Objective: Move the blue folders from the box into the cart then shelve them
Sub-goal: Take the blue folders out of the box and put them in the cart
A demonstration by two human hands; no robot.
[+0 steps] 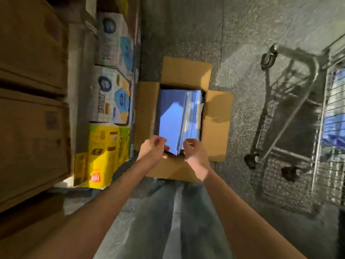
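An open cardboard box [217, 126] sits on the floor in front of me with its flaps spread out. Several glossy blue folders [177, 116] stand packed inside it. My left hand [154, 149] and my right hand [194, 153] reach down to the near end of the stack, and both pinch the near edge of the folders, left hand on the left side, right hand on the right. A wire cart [302, 116] stands to the right of the box, and more blue folders [334, 116] show through its basket at the frame's right edge.
Printed cartons [113, 71] and a yellow carton [104, 154] line the bottom shelf on the left, with large brown boxes [31, 109] beside them. Speckled grey floor [240, 53] lies between box and cart. My jeans-clad legs [168, 221] are below the box.
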